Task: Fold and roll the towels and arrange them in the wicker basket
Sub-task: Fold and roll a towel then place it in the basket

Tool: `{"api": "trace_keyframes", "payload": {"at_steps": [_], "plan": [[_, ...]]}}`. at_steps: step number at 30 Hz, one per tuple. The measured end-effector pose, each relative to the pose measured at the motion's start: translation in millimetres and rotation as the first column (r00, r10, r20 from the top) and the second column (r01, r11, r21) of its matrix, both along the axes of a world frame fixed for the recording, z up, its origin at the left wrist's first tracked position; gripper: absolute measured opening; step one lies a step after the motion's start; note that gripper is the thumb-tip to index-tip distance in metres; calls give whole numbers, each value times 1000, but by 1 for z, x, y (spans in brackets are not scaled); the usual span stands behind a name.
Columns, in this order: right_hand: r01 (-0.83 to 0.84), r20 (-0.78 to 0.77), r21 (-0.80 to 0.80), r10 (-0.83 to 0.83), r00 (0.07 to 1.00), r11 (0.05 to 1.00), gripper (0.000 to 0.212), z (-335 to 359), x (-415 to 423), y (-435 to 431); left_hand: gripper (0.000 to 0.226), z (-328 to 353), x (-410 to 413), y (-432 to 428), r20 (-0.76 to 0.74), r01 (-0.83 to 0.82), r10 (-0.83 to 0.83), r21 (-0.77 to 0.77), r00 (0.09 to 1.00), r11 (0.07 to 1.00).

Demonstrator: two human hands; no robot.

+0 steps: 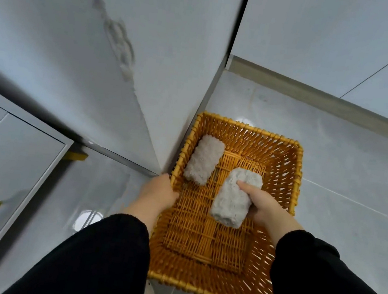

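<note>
1. Clasping the held roll (230, 201) from its right side, our right hand (264, 206) has the thumb across the top and the fingers curled beneath. The roll hangs over the middle of the basket (293, 175), slanting from near to far. We cannot tell whether it touches the weave.
2. Our left hand (159, 191) grips the basket's left rim, fingers curled over the edge, just beside the wall corner (163, 142).
3. The far roll (203, 160) lies on the basket floor in the far-left corner, along the left side and apart from the held roll.
4. We judge this as the placing step: the second roll goes down to the right of the first. The near half of the basket is bare weave.
5. What could go wrong:
   - The roll may loosen when we let go, since nothing but our grip keeps it wound.
   - Only one hand steadies the basket, at its left rim, so the right side could dip and both rolls could slide.
   - A shove leftward would knock the basket against the wall corner.
</note>
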State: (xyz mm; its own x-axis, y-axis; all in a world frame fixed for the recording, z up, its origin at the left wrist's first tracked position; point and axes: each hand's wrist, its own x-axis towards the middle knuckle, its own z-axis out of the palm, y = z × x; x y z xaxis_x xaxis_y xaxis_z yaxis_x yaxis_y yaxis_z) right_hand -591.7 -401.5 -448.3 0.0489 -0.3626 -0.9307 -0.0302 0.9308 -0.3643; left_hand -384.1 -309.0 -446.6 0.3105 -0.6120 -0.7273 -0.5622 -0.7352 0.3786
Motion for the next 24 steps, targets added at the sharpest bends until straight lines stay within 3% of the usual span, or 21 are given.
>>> {"api": "trace_keyframes", "payload": {"at_steps": [2,4,8,10,12,14,16,18,20,24], "plan": [[-64,9,11,64,998,998,24,-3,3,5,5,-3,-4,2,110,55,-54,-12,992,998],[-144,37,-21,144,989,989,20,-5,8,8,10,-3,-4,1,159,86,-90,36,983,996],[-447,13,-171,456,890,878,24,-15,25,12,6,-2,-7,2,65,129,-143,187,988,974],[-652,-25,-192,661,750,733,24,-20,35,13,7,1,-7,2,26,154,-166,260,986,953],[-844,-93,-204,849,521,495,25,-28,46,13,14,6,-5,-4,12,151,-162,309,987,939],[-953,-196,-183,941,275,241,28,-35,56,14,18,7,-2,-13,26,82,-91,236,996,968],[-988,-269,-141,958,100,64,36,-44,64,16,14,7,-2,-22,71,32,-39,90,997,995],[-995,-330,-90,944,-12,-44,49,-52,65,14,11,6,-6,-29,117,41,-41,6,992,999],[-995,-380,-38,922,-74,-95,57,-58,62,10,16,6,-9,-32,149,49,-46,-19,988,999],[-992,-426,-30,900,-95,-119,48,-60,49,4,20,1,-14,-31,176,52,-48,-17,983,998]]}}
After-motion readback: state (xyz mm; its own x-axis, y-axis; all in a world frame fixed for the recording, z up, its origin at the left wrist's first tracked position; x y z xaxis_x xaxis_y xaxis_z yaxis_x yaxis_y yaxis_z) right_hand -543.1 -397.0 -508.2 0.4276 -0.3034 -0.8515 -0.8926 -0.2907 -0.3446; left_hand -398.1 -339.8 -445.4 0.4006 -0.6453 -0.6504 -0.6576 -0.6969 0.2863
